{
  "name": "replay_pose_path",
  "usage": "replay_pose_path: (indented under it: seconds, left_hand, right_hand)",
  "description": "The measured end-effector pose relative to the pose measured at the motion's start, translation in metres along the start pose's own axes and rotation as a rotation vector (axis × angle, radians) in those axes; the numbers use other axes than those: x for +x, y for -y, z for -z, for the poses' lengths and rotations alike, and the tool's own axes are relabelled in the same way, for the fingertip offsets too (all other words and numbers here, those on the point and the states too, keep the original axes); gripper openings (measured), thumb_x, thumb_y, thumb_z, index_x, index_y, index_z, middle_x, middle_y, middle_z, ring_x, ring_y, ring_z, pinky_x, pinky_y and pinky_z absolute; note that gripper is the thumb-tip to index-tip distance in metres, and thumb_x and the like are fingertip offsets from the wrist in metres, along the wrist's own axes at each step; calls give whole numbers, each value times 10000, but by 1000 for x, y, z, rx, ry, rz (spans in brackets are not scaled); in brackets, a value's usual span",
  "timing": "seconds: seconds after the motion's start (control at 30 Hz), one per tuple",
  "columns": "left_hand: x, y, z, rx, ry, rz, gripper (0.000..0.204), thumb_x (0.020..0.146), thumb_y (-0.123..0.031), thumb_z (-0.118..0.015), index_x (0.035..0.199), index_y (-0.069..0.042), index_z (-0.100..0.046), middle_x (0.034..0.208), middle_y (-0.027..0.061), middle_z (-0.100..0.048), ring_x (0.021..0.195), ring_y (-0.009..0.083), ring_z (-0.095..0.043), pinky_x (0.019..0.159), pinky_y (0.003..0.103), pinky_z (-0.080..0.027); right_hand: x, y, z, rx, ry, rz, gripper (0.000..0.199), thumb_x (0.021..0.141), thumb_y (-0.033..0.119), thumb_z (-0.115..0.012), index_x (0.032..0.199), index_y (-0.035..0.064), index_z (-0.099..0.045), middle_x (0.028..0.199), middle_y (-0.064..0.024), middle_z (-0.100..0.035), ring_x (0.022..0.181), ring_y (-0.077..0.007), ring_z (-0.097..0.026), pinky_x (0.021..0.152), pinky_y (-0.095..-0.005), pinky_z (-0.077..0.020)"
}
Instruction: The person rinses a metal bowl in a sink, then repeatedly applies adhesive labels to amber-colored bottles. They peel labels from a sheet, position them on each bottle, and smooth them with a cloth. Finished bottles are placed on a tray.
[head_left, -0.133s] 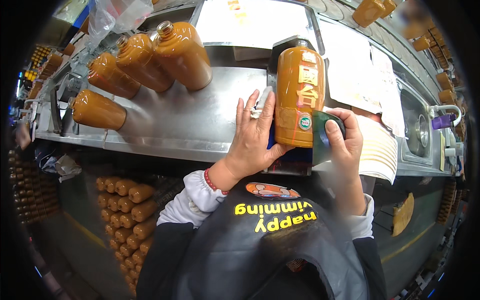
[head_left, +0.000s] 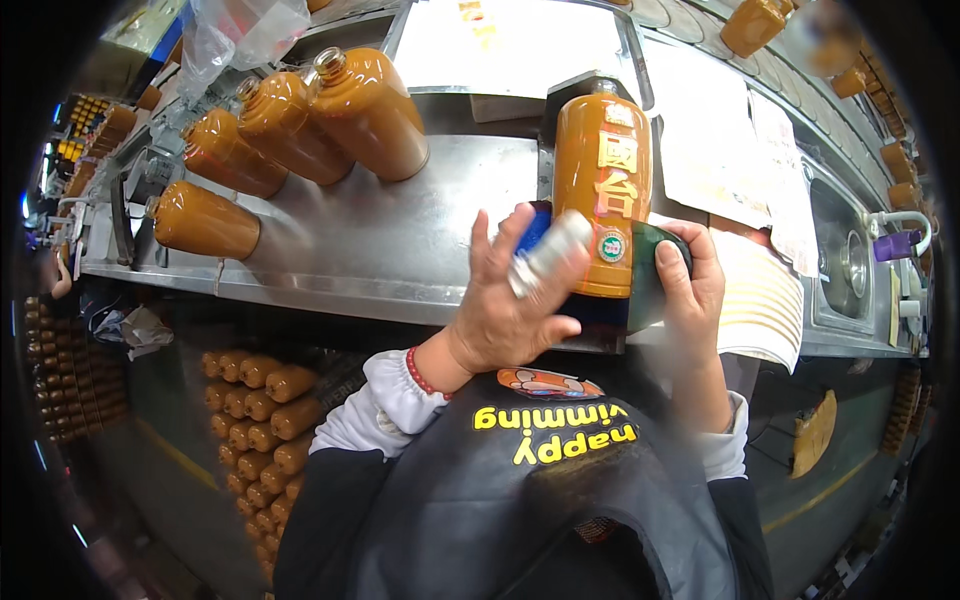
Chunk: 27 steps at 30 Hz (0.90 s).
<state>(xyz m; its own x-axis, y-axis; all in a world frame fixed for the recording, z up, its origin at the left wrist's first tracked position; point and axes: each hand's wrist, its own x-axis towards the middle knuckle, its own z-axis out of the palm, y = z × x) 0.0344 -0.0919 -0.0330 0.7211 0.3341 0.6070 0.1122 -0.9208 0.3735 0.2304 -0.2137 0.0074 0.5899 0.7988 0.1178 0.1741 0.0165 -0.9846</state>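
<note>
An orange-brown bottle [head_left: 603,150] with raised gold characters and a small round green-and-white label lies in a dark holder [head_left: 560,105], its neck pointing away from me. My right hand [head_left: 700,285] pinches a dark green, flat scraper-like piece [head_left: 650,290] between thumb and fingers, against the bottle's lower right side. My left hand [head_left: 515,300] is at the bottle's lower left, fingers spread and blurred by motion. A whitish wrap [head_left: 550,257] covers one of its fingers, which overlaps the bottle; whether it touches is unclear. Part of a blue surface [head_left: 537,225] shows behind those fingers.
Several plain orange-brown bottles [head_left: 370,120] stand on the steel bench [head_left: 450,220] to the left. A bright white panel [head_left: 540,45] lies beyond the holder, with paper sheets [head_left: 710,140] and a sink [head_left: 840,260] rightward. Stacked bottles [head_left: 255,405] sit below the bench.
My left hand has come away from the bottle's left side, its wrapped finger swinging right across the bottle's lower part. My right hand and the green piece stay nearly in place.
</note>
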Motion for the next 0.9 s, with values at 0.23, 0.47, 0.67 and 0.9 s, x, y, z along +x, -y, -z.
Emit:
replay_pose_path:
  seconds: [0.23, 0.47, 0.67, 0.9]
  left_hand:
    - [-14, 9, -5, -134, 81, -45, 490, 955, -380, -606, 1433, -301, -533, 1502, 66, -463, 1485, 323, -260, 1209, 577, -16]
    - [13, 5, 18, 124, 164, -277, 426, 942, -453, -562, 1361, -380, -562, 1416, -97, -531, 1453, 235, -288, 1225, 574, 10]
    - [54, 6, 8, 45, 204, -497, 335, 912, -460, -610, 1217, -335, -671, 1280, -102, -596, 1314, 190, -401, 1232, 543, -9]
    - [55, 14, 8, -24, 112, -288, 526, 1004, -606, -362, 1289, -280, -661, 1268, -55, -630, 1276, 204, -422, 1226, 567, 7]
  right_hand:
    - [4, -3, 0, -6, 34, 83, 191, 1010, 163, -592, 1111, 2, -580, 911, -4, -590, 828, -66, -525, 751, -210, -460]
    - [-1, -20, 4, 293, -27, -39, 174, 1014, 147, -587, 1121, 10, -578, 937, 18, -589, 832, -32, -504, 740, -180, -438]
    - [0, -19, 5, 315, -19, -46, 182, 1013, 147, -585, 1124, 3, -572, 955, 11, -595, 851, -38, -510, 760, -184, -442]
    - [-1, -22, 9, 247, -9, -57, 191, 1006, 157, -589, 1110, -3, -574, 933, -6, -607, 833, -52, -530, 743, -197, -458]
